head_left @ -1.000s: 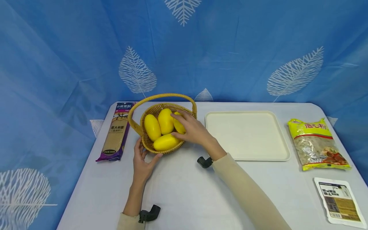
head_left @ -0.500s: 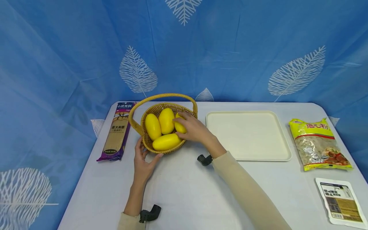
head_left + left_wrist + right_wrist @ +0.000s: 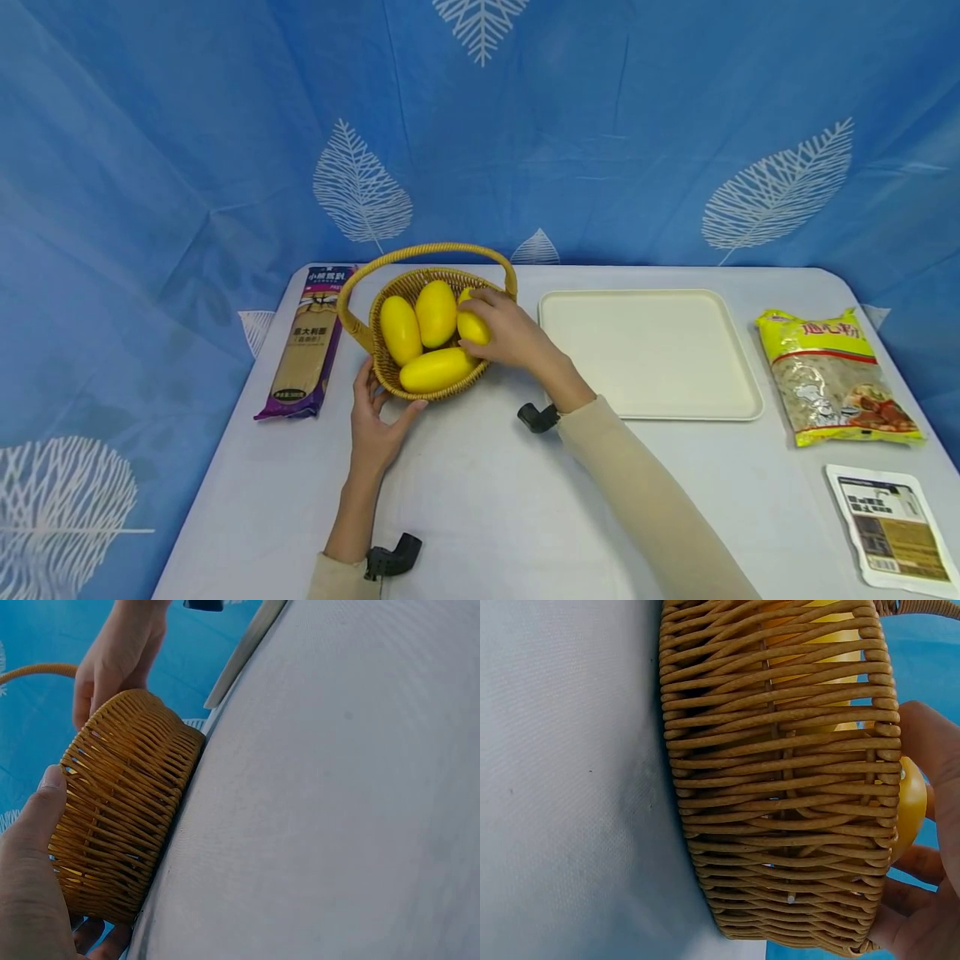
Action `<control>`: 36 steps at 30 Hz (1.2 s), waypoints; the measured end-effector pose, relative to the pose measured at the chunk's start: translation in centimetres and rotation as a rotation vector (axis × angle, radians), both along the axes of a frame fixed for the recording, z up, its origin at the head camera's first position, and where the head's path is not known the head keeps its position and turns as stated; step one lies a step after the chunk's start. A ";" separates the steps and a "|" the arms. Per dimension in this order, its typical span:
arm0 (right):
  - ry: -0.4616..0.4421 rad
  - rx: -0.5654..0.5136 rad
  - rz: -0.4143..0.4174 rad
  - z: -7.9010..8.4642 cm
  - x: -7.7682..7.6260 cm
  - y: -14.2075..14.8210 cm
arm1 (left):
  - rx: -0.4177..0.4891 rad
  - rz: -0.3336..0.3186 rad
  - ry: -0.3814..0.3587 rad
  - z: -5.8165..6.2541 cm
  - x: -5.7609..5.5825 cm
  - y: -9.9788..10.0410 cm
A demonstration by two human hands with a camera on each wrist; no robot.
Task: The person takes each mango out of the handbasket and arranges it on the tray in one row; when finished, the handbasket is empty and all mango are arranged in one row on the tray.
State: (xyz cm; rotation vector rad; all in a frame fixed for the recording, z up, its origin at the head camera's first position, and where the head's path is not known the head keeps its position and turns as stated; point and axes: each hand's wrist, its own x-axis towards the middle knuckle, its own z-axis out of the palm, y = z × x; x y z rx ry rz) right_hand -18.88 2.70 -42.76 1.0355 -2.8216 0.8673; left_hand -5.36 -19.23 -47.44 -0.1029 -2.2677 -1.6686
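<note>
A wicker basket with an arched handle stands on the table, with several smooth yellow oval fruits inside. My right hand reaches over its right rim and grips the rightmost yellow fruit, thumb on the near side and fingers over the far side. That fruit shows just past the rim in the right wrist view. At the basket's near left side, my left hand holds the wall between spread thumb and fingers. The left wrist view has the thumb against the weave; the other fingers are partly hidden.
A cream rectangular tray lies right of the basket. Farther right are a yellow-topped bag and a white flat packet. A purple-edged noodle pack lies on the left. Blue leaf-patterned cloth hangs behind the table.
My right fingers and thumb have drawn in around the rightmost yellow fruit, and more of its surface shows. The left hand keeps its place on the basket. The view has shifted slightly.
</note>
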 end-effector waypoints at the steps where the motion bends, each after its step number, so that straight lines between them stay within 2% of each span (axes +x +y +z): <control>1: 0.005 -0.009 -0.004 0.0 0.0 0.0 | 0.000 -0.001 0.001 0.0 0.0 0.0; 9: 0.010 -0.068 -0.024 0.0 0.3 0.2 | -0.006 0.001 0.009 0.2 0.1 0.1; 23: 0.115 -0.217 0.016 0.2 1.3 0.4 | -0.007 -0.005 0.025 0.1 0.0 0.1; 30: 0.173 -0.273 0.037 0.8 2.4 1.0 | -0.004 -0.001 0.029 0.1 0.1 0.2; 36: 0.219 -0.349 0.024 1.6 4.1 2.5 | -0.013 0.006 0.032 0.2 0.1 0.3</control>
